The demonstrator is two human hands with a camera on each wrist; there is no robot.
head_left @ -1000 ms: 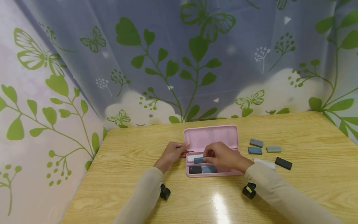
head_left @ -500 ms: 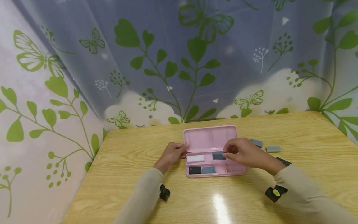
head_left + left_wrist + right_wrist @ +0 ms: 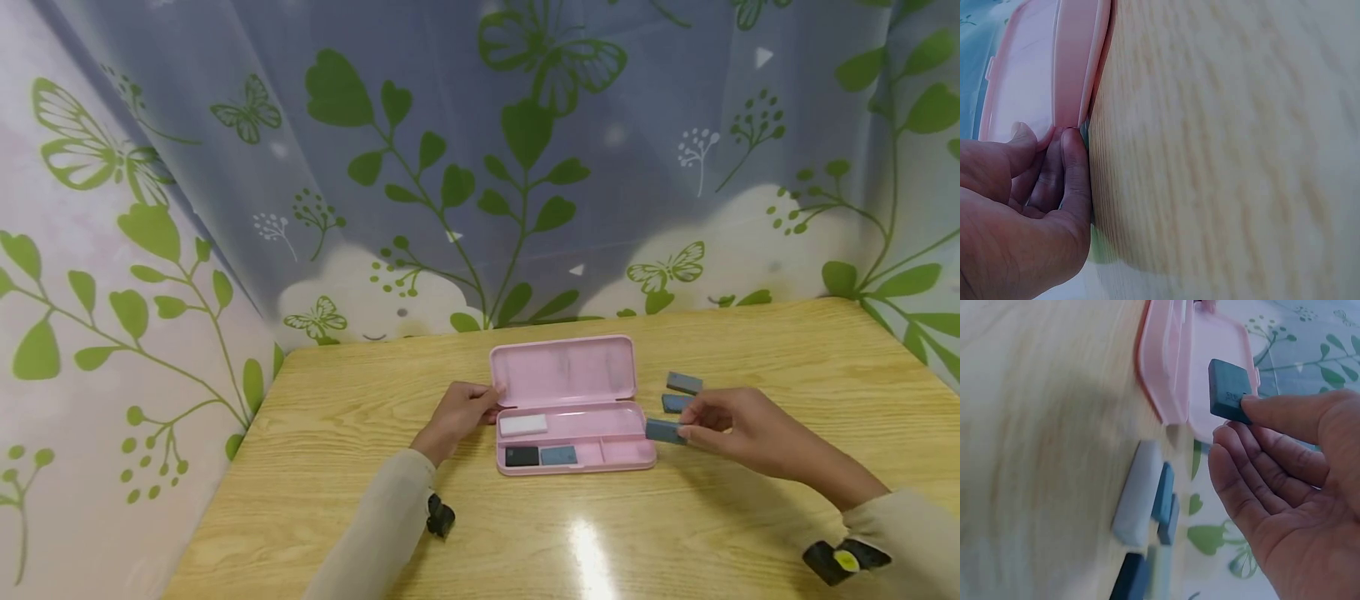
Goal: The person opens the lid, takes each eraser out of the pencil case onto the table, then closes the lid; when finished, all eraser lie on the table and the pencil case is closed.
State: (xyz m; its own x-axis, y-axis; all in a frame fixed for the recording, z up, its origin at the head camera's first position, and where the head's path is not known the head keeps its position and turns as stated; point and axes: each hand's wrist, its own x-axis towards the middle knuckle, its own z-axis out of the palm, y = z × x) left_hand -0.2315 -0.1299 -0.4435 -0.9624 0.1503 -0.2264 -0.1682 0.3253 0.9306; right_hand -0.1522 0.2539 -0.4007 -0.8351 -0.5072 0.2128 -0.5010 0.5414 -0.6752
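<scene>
A pink pencil case (image 3: 592, 415) lies with its lid (image 3: 562, 371) raised at the back. My left hand (image 3: 459, 410) pinches the case's left end near the hinge, thumb on the lid. To the right of the case, my right hand (image 3: 750, 429) holds a dark teal eraser (image 3: 663, 431) between thumb and fingertips; small marks show on its face (image 3: 1232, 394). Inside the case, a white eraser (image 3: 523, 425) sits in the back compartment. A black eraser (image 3: 522, 456) and a blue eraser (image 3: 558, 455) lie side by side in the front one.
Right of the case on the wooden table (image 3: 375, 383) are a grey eraser (image 3: 684, 382) and a blue one (image 3: 675, 403). In the right wrist view, a long white block (image 3: 1138, 494), a black block (image 3: 1129, 578) and a pale block (image 3: 1159, 575) lie nearby. A patterned curtain (image 3: 420, 167) hangs behind.
My right hand has lifted the teal eraser out of the back compartment, from beside the white one, and carried it right past the case's end. My left hand has stayed in place.
</scene>
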